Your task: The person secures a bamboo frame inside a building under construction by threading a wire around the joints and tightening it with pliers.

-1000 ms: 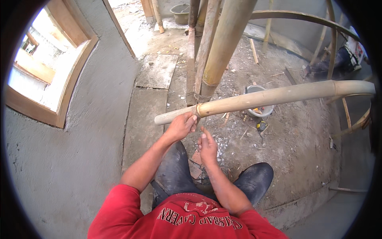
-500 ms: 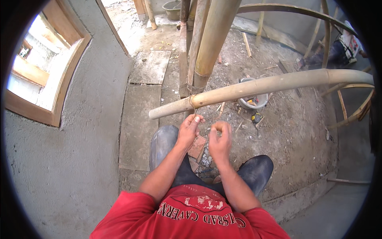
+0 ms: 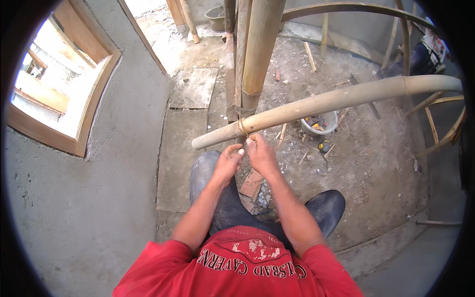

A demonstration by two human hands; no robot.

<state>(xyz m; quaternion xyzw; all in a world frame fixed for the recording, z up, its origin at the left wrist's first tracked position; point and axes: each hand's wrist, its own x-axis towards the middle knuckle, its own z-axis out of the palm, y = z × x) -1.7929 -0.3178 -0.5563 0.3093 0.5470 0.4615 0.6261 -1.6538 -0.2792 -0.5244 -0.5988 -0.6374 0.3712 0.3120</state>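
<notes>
A long bamboo pole [image 3: 307, 104] crosses in front of me, its cut end at the left. Thin brown tie wire [image 3: 241, 127] loops around it near that end, beside the upright posts. Just under the loop, my right hand [image 3: 262, 156] pinches the wire with thumb and forefinger. Close beside it, my left hand [image 3: 228, 162] is closed, thumb against fingers, at the hanging wire end; the strand itself is mostly hidden there. A thick upright bamboo post [image 3: 261, 49] and thinner wooden posts [image 3: 241, 54] stand directly behind the tied spot.
A pail [image 3: 321, 123] of small items sits on the dirt floor, with a yellow-black tape measure [image 3: 324, 146] nearby. Broken bricks [image 3: 251, 183] lie between my legs. A plastered wall [image 3: 118, 163] with a wooden window frame [image 3: 81, 143] rises at left. Another person [image 3: 418, 59] is at far right.
My right hand has moved up and left to the wire below the pole. The left hand has dropped slightly lower. The view has shifted a little.
</notes>
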